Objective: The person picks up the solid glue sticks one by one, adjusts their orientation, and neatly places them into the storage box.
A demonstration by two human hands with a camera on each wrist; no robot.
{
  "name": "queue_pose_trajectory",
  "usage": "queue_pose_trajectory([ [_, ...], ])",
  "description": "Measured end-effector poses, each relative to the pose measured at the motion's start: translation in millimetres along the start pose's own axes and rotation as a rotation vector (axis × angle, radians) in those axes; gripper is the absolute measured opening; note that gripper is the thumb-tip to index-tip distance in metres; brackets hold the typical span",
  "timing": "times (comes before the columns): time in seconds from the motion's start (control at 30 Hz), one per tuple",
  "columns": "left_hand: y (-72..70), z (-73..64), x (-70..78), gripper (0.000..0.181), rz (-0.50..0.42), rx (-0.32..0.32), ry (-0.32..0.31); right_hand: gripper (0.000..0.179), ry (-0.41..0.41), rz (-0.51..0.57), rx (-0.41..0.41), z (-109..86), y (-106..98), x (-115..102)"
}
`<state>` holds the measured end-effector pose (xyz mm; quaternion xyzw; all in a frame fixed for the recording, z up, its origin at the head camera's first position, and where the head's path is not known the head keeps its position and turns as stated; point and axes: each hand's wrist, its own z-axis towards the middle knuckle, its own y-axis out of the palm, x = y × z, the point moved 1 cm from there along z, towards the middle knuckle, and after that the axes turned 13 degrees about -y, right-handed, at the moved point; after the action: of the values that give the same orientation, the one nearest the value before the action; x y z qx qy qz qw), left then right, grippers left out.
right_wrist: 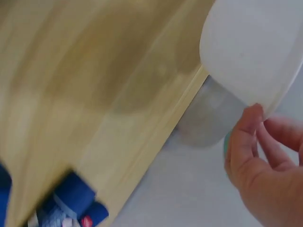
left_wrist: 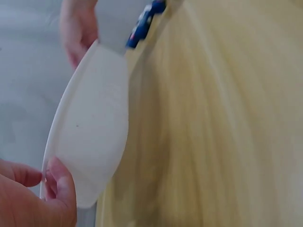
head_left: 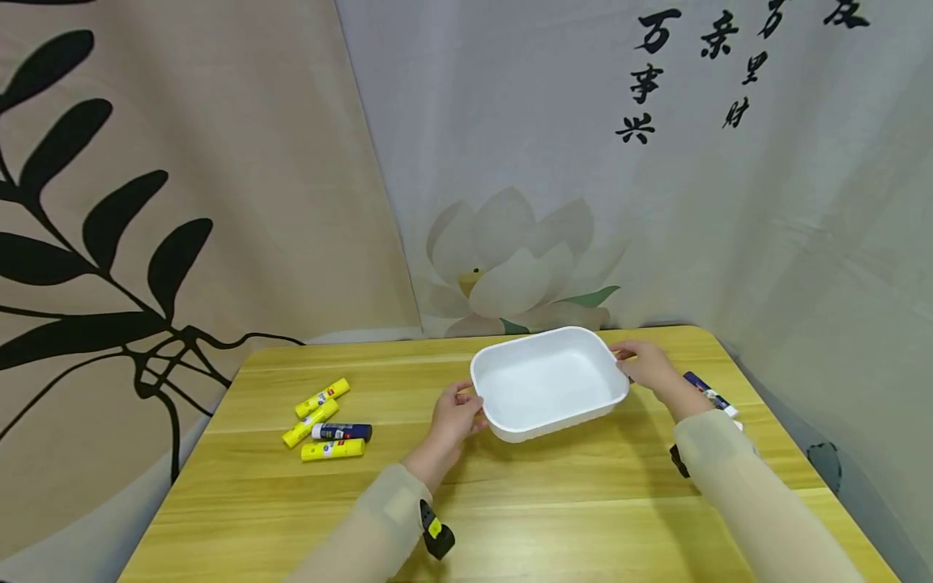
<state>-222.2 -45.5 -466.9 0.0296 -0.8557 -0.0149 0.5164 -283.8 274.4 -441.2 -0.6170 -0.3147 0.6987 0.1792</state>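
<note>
A white rectangular plastic tray (head_left: 550, 380) with a raised rim is held up over the back part of the table, its hollow side facing me. My left hand (head_left: 453, 417) grips its left end; in the left wrist view the thumb and fingers (left_wrist: 61, 182) pinch the rim. At the opposite end my right hand (head_left: 645, 366) pinches the rim, and the right wrist view shows its fingertips (right_wrist: 253, 113) at the corner. Nothing lies inside the tray. A shadow beneath it in both wrist views shows that it is off the tabletop.
On the left of the wooden table (head_left: 539, 518) lie several glue sticks, yellow ones (head_left: 333, 449) and a dark blue one (head_left: 342, 431). More blue-and-white sticks (head_left: 710, 394) lie at the right, partly behind my right forearm. A printed curtain (head_left: 510, 162) hangs behind the table's back edge.
</note>
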Motion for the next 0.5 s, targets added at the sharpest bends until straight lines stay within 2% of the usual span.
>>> queue_pose_trajectory([
  [0.03,-5.9,-1.8,5.1,0.044,0.008,-0.003,0.004,0.038,0.011,0.049,0.007,-2.6,4,-3],
  [0.2,-36.7,10.4,12.2,0.042,0.063,0.011,0.009,0.041,0.068,0.235,0.029,-12.0,28,-15],
  [0.27,-48.6,19.3,10.4,0.041,0.088,0.025,0.009,0.041,0.083,0.279,0.037,-13.8,38,-19],
  [0.5,-80.4,28.6,9.5,0.042,0.139,0.045,-0.005,0.041,0.109,0.386,0.103,-14.8,70,-34],
])
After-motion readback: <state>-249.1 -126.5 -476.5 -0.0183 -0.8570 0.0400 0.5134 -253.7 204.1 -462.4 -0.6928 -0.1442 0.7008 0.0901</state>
